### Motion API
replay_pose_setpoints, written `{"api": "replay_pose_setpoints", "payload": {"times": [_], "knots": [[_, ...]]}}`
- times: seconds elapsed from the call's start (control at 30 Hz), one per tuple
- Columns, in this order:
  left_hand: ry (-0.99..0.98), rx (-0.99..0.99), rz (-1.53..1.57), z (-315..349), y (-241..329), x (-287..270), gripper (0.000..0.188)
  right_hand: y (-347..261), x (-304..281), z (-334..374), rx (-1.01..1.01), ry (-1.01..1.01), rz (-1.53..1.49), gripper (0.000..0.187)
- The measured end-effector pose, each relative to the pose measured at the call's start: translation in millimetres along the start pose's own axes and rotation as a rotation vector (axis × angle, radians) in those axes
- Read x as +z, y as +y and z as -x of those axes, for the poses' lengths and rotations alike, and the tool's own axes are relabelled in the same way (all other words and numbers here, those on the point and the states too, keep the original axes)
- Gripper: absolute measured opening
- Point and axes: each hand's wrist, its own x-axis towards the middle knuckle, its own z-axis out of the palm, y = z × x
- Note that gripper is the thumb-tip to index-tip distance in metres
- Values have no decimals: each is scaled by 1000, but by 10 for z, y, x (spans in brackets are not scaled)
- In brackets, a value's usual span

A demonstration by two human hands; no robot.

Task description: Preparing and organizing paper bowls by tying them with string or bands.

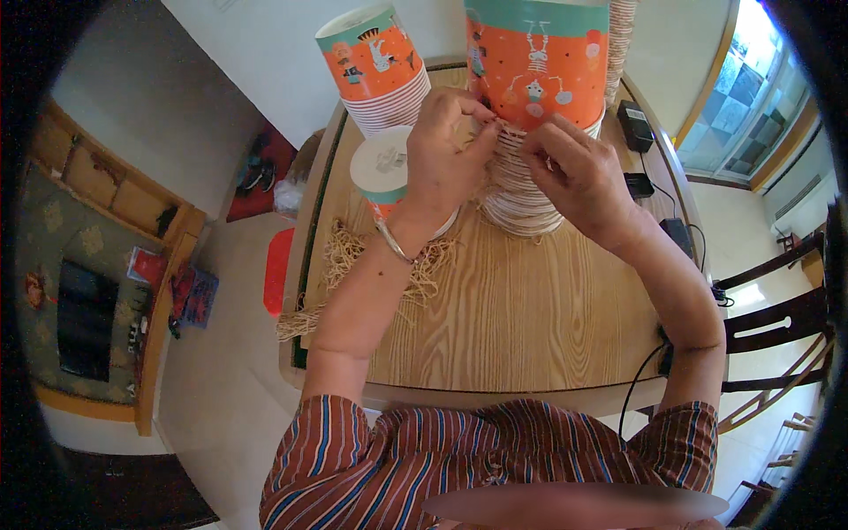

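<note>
A tall stack of paper buckets (519,199) stands in front of me, its top bucket (539,75) orange with a green band and cartoon figures. My left hand (450,146) is closed, thumb and forefinger pinching at the lower side of that top bucket. Close by on the right, my right hand (579,172) is closed too, fingertips drawn together. A thin beige cord seems to run between the two pinches; its ends are hidden by my fingers. Under my left forearm lies a loose pile of beige cords (344,256), spilling over the table's left edge.
Behind my left hand stand another bucket stack (371,66) and an upturned bucket (378,163) with a white base. Black adapters (634,126) and cables lie along the right side of the wooden table (495,318). Dark chairs (782,322) stand to the right, a red stool (279,269) to the left.
</note>
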Motion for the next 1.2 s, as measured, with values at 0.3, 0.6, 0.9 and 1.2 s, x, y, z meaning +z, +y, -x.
{"api": "replay_pose_setpoints", "payload": {"times": [0.3,0.6,0.9,1.2], "knots": [[-60,-219,98,-56,86,-19,16,5,-48,-7,-126,34,102,8],[-84,2,-121,-22,83,-39,15,192,-142,296,52,69,66,14],[-135,-4,-92,-101,60,-82,13,683,-237,433,128,145,-93,17],[-160,-72,-56,-114,-26,-92,10,820,-61,530,-38,236,189,23]]}}
